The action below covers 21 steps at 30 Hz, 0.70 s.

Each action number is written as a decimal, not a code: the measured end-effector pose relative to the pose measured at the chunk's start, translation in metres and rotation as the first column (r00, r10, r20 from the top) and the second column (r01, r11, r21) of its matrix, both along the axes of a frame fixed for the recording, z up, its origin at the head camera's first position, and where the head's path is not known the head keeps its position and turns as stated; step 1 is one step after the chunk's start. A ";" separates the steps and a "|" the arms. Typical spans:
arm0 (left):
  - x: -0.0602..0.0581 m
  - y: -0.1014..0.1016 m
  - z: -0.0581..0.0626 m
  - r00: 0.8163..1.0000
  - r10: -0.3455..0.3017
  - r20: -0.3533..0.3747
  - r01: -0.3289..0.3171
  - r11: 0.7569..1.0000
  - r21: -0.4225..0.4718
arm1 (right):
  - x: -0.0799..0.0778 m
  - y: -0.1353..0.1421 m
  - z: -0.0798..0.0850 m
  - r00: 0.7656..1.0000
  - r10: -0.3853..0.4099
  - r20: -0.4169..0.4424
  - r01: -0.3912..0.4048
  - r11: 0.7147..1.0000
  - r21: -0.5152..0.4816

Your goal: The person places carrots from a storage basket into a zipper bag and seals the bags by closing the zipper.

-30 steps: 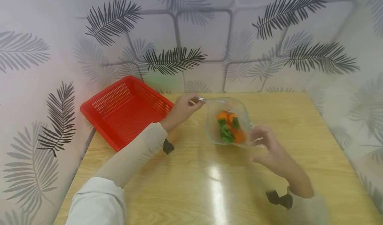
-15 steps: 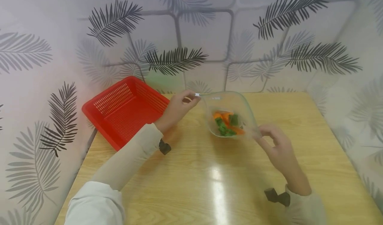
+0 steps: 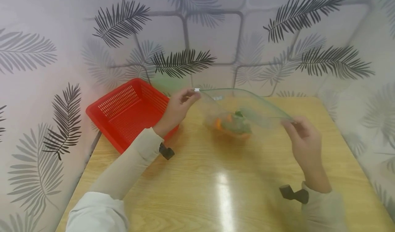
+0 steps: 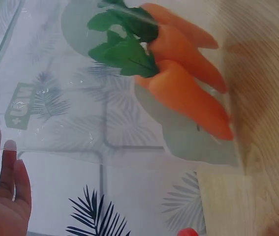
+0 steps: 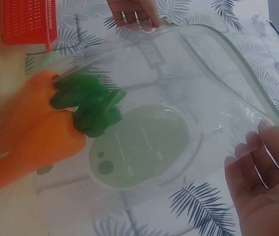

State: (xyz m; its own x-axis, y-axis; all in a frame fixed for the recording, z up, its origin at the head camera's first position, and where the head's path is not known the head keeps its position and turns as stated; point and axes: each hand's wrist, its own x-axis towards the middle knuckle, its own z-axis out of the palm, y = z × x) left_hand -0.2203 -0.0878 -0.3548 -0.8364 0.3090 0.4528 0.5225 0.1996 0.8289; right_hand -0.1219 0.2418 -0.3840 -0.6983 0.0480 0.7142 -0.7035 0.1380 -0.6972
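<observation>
A clear plastic zip bag (image 3: 243,100) with a greenish top strip hangs between my hands over the table. Three orange carrots (image 4: 186,93) with green leafy tops lie at the bottom of the bag, seen best in the left wrist view. My left hand (image 3: 178,107) pinches one top corner at the white slider (image 3: 197,90). At the opposite top corner, my right hand (image 3: 305,141) pinches the bag's edge between thumb and fingers. The bag's mouth looks parted in the right wrist view, and a pale green print (image 5: 144,147) marks its side.
A red perforated plastic basket (image 3: 131,122) stands at the table's back left, close to my left forearm. The wooden table (image 3: 185,194) meets a wall (image 3: 213,36) with a leaf pattern at the back.
Both hands have moved apart and the left slightly up, stretching the bag's top edge. My right hand, beside the bag at first, has taken hold of its corner. The bag has tilted.
</observation>
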 end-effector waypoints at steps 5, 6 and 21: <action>0.003 -0.002 0.001 0.999 -0.040 -0.005 0.040 0.997 0.072 | -0.007 0.007 0.001 0.996 0.085 0.018 -0.080 0.978 -0.193; 0.004 -0.002 0.003 0.999 -0.051 -0.005 0.051 0.995 0.087 | -0.008 0.008 0.001 0.996 0.091 0.015 -0.085 0.972 -0.218; 0.026 -0.007 0.016 0.999 -0.041 -0.017 0.042 0.993 0.106 | -0.012 0.013 0.005 0.999 0.026 0.038 -0.014 0.959 -0.285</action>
State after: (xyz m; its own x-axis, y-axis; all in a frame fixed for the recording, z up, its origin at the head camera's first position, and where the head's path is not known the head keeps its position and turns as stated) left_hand -0.1941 -0.0944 -0.3385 -0.8167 0.2928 0.4973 0.5409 0.0884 0.8364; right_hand -0.1342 0.2544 -0.3793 -0.7296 0.2304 0.6439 -0.6742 -0.0841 -0.7338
